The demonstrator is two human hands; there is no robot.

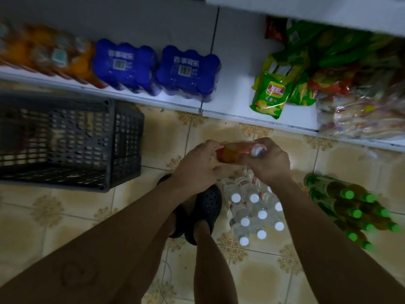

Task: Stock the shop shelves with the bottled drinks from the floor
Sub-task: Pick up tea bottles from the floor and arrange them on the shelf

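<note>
An orange-red drink bottle (234, 152) with a pale cap lies sideways between both hands, above the tiled floor. My left hand (197, 170) holds its bottom end with the fingertips. My right hand (270, 161) grips the cap end. Below on the floor stands a wrapped pack of clear water bottles (255, 213) with white caps, and to its right several brown bottles (352, 207) with green caps. The white bottom shelf (238, 69) runs across the top of the view, carrying two blue wrapped packs (157, 69) and blurred orange drink packs (48, 51).
A dark plastic crate (72, 139) stands on the floor at the left, against the shelf edge. Green crisp bags (271, 95) and wrapped snacks (361, 115) fill the shelf's right part. My feet in dark clogs (201, 213) are beside the water pack.
</note>
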